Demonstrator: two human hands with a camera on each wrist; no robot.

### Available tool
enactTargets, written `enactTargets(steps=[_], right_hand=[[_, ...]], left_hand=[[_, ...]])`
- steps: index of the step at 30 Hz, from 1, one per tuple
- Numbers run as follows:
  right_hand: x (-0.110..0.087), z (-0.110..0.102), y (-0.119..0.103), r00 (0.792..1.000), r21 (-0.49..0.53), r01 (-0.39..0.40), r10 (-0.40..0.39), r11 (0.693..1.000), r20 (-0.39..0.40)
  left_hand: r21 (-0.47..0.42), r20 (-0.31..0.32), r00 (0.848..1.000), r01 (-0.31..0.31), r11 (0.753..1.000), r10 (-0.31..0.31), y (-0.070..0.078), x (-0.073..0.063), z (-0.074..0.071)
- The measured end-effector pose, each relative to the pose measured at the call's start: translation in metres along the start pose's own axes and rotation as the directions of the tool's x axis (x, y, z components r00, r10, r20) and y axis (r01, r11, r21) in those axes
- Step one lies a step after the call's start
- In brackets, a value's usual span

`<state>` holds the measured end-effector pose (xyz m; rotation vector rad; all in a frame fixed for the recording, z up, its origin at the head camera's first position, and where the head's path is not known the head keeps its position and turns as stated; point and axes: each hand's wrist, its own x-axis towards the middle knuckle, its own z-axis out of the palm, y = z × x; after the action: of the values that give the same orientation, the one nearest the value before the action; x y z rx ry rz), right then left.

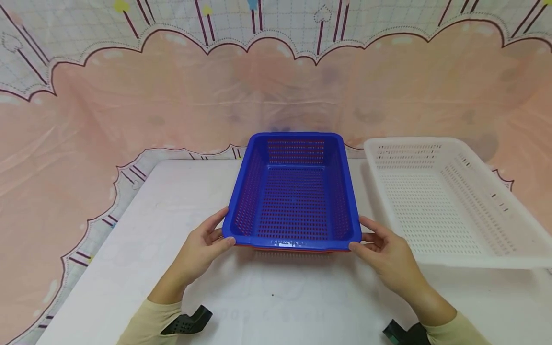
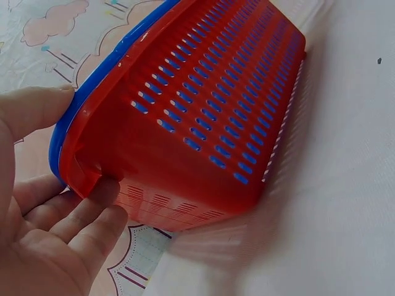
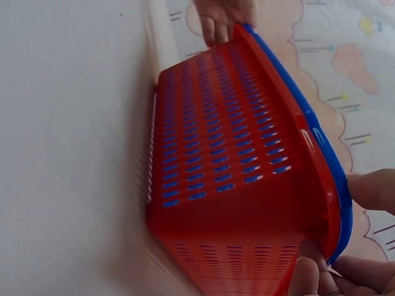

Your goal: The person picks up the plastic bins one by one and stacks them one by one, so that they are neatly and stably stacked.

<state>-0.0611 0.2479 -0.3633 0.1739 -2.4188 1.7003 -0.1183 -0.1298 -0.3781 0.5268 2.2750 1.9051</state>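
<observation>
A blue perforated plastic basket sits nested inside a red one of similar size. The red basket shows its outer wall in both wrist views, with its rim tight under the blue rim. My left hand grips the stacked rims at the near left corner, thumb on the blue edge and fingers under the red one. At the near right corner my right hand holds the rims the same way. In the right wrist view, fingers curl below the red rim. The stack's base is close over the white table.
A larger white perforated basket stands to the right of the stack. The white tabletop runs beneath everything. Behind and to the left hangs a patterned pink and white cloth. Dark wrist devices are at both sleeves.
</observation>
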Motion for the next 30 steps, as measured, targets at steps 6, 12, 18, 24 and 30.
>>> enactTargets(steps=[6, 12, 18, 24, 30], right_hand=[[0.002, -0.0008, 0.0007, 1.0, -0.004, -0.016, 0.016, 1.0, 0.002], [0.0054, 0.0005, 0.0012, 1.0, -0.004, -0.028, 0.028, 1.0, 0.005], [0.0067, 0.0021, 0.0007, 0.999, 0.003, -0.023, 0.023, 1.0, 0.023], [0.0093, 0.0032, 0.0029, 1.0, 0.017, 0.001, -0.001, 1.0, 0.029], [0.0067, 0.0016, 0.0039, 0.999, -0.018, -0.012, 0.013, 1.0, 0.031]], left_hand=[[-0.019, -0.01, 1.0, -0.029, 0.999, 0.029, -0.0025, 0.0019, 0.0006], [-0.004, -0.026, 1.0, -0.003, 1.0, 0.003, -0.0001, 0.0001, 0.0007], [-0.01, -0.032, 0.999, -0.014, 1.0, 0.014, 0.0019, -0.0023, -0.0004], [-0.007, -0.031, 0.999, -0.03, 1.0, 0.03, -0.0003, -0.0009, -0.0025], [0.078, -0.051, 0.999, -0.015, 0.997, 0.019, -0.0005, 0.0006, -0.0037]])
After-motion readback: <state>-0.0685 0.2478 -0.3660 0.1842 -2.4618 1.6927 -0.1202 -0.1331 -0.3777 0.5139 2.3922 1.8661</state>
